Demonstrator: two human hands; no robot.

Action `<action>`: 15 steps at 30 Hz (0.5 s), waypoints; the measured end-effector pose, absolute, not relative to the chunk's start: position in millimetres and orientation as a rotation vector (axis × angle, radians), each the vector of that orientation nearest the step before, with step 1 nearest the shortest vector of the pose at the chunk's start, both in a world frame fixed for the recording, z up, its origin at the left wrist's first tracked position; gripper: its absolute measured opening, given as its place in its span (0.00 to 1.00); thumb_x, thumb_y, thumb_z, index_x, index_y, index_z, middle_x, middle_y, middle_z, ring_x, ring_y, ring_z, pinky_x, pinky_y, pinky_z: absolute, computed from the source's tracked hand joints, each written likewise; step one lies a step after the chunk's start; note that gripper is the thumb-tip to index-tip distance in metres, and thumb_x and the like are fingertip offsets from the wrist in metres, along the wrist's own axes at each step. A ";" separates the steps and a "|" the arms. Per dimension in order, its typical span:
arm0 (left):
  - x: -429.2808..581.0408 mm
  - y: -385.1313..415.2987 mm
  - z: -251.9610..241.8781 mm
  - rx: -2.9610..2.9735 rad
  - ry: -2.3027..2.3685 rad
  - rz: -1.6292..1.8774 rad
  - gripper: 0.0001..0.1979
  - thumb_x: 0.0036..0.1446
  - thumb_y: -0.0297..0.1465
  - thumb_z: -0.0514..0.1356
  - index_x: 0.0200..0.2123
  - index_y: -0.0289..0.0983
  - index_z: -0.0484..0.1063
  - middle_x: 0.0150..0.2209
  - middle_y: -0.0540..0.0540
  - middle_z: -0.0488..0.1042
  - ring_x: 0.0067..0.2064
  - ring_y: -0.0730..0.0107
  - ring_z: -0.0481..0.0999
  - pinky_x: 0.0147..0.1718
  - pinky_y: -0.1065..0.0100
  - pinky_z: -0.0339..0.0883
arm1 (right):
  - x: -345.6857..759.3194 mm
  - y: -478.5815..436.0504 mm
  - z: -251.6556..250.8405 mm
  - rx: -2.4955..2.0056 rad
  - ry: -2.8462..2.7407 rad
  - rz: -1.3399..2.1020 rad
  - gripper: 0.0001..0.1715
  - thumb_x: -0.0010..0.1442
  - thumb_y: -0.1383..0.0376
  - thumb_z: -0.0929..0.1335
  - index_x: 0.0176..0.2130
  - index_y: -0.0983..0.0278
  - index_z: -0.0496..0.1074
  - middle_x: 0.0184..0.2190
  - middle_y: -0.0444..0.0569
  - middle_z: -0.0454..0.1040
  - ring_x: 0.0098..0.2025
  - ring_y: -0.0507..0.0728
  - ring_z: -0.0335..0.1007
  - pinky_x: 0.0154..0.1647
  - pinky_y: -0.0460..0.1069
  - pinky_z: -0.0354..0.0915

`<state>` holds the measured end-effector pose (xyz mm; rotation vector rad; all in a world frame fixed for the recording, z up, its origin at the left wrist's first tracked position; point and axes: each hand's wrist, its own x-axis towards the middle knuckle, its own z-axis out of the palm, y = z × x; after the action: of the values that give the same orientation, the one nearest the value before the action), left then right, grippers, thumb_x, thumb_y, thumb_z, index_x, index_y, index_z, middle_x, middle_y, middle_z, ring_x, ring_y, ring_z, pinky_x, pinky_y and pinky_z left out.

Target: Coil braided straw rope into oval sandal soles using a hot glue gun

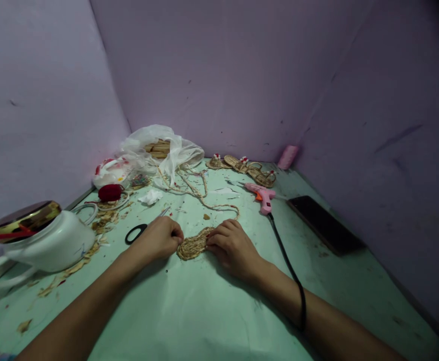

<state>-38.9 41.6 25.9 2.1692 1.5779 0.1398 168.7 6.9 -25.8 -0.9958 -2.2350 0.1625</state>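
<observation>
A small braided straw sole point(194, 244) lies on the green tabletop between my hands. My left hand point(162, 235) is closed, thumb and finger pinching at the sole's left end. My right hand point(232, 245) grips the opposite end, its fingers bent over the edge and hiding it. From behind my right fingers a braided straw cord point(219, 207) runs back toward the plastic bag. Black-handled scissors point(136, 233) lie beside my left hand, their blades partly hidden. To the right rests a pink glue gun point(263, 195), its black cable point(285, 255) passing over my right forearm.
At the back stand straw sandals point(260, 173) and a pink roll point(287, 157). A black phone point(324, 224) lies on the right. Along the left are a white pot point(59, 240), red yarn point(110, 192), a plastic bag point(184, 150) and straw scraps point(106, 220). Walls enclose the table.
</observation>
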 end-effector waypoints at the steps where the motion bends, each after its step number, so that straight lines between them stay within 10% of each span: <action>1: -38.2 39.8 28.9 2.186 1.603 0.177 0.11 0.47 0.31 0.54 0.27 0.36 0.77 0.27 0.46 0.78 0.31 0.63 0.75 0.30 0.68 0.64 | 170.5 7.5 -26.2 -1.012 -2.207 0.166 0.02 0.56 0.69 0.68 0.33 0.63 0.73 0.31 0.49 0.78 0.35 0.58 0.68 0.40 0.54 0.59; 6: -23.8 25.4 29.0 2.312 1.582 0.271 0.20 0.48 0.38 0.58 0.44 0.35 0.73 0.44 0.40 0.75 0.46 0.56 0.72 0.46 0.61 0.63 | 180.2 15.1 -29.6 -1.100 -2.113 0.211 0.23 0.52 0.67 0.71 0.48 0.66 0.67 0.43 0.56 0.75 0.45 0.62 0.68 0.46 0.56 0.62; 15: -6.4 17.9 17.5 2.425 1.517 0.158 0.09 0.49 0.33 0.58 0.31 0.37 0.76 0.37 0.39 0.75 0.43 0.52 0.72 0.43 0.55 0.62 | 176.9 15.1 -27.7 -1.219 -2.089 0.326 0.31 0.45 0.72 0.74 0.50 0.64 0.67 0.38 0.51 0.79 0.41 0.64 0.69 0.45 0.62 0.62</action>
<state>-6.4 17.9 17.5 2.4253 1.5171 0.1580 176.9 15.1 -27.7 -1.2188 -2.0893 0.3262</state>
